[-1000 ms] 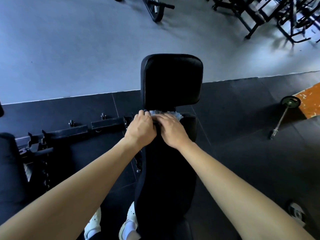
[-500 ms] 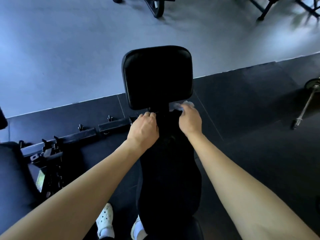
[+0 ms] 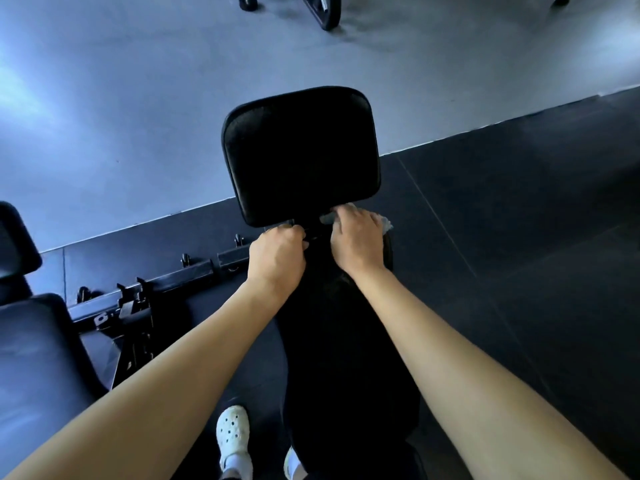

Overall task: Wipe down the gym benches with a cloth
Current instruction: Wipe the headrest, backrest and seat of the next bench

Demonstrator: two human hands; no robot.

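A black padded gym bench stretches away from me, its long back pad (image 3: 346,358) below and its square seat pad (image 3: 301,150) beyond. My right hand (image 3: 356,242) presses a pale cloth (image 3: 384,221) onto the far end of the long pad, right of the gap between the pads; only the cloth's edges show. My left hand (image 3: 277,261) is curled at the left side of that gap, gripping the end of the long pad or the frame there; its fingertips are hidden.
A second black bench (image 3: 38,358) stands at the left edge. A black metal frame bar (image 3: 156,289) with pegs runs between the benches on the dark rubber floor. My white clogs (image 3: 232,434) stand beside the bench. Equipment feet (image 3: 325,12) sit on the grey floor far ahead.
My hands, together at the gap a second ago, have parted; the right hand carried the cloth to the right side. The view has tilted down and shifted.
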